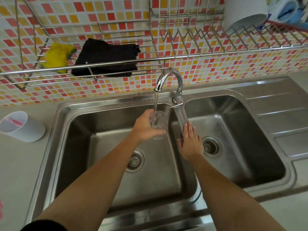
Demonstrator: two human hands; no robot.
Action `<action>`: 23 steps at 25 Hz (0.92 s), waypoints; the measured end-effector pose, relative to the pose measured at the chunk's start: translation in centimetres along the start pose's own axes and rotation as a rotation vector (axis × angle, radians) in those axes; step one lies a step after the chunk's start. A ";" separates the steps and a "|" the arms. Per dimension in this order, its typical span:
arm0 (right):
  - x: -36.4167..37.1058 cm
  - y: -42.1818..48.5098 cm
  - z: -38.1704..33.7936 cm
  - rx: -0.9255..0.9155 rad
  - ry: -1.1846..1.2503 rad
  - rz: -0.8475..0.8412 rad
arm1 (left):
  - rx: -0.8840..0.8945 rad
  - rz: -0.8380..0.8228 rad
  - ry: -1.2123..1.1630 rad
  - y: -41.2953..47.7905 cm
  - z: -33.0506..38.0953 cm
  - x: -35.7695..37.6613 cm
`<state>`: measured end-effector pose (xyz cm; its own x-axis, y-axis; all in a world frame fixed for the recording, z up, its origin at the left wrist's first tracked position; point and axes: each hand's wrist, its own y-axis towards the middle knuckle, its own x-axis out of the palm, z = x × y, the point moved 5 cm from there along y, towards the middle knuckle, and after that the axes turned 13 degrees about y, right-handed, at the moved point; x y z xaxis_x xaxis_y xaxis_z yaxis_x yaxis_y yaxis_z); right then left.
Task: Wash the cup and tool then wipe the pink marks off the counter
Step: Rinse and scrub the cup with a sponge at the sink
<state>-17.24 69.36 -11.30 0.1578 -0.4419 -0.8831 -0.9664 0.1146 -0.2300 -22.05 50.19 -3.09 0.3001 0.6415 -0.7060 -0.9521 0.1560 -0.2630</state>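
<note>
Our left hand [146, 129] gripping clear cup [159, 124] upright over left basin [93, 124], mouth up under tap [168, 80] stream, our right hand [190, 144] flat, fingers spread, empty, over divider.

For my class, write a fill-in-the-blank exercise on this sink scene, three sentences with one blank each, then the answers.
1. The left hand holds a clear glass under running water from the ____.
2. The black cloth lies on the wire rack beside a ____ sponge.
3. The right hand, fingers spread, holds ____.

Missing words: faucet; yellow; nothing
</note>
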 end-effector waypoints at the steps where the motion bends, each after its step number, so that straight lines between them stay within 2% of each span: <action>1: 0.1 -0.1 0.0 -0.002 0.002 0.015 | 0.001 -0.030 0.063 0.0 -0.2 0.0; 4: 0.1 0.0 0.2 -0.020 -0.009 0.018 | -0.008 -0.017 0.188 0.0 -0.6 -0.4; 13: 0.0 0.1 0.3 -0.045 0.006 0.010 | 0.017 0.001 0.112 0.2 0.9 -2.2; 23: -0.1 -0.1 0.5 -0.094 0.050 0.004 | 0.064 -0.040 0.216 0.5 2.0 -3.1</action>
<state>-17.08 69.88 -11.44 0.1462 -0.4855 -0.8619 -0.9821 0.0335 -0.1854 -23.58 49.74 0.25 0.3370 0.4592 -0.8219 -0.9388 0.2301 -0.2564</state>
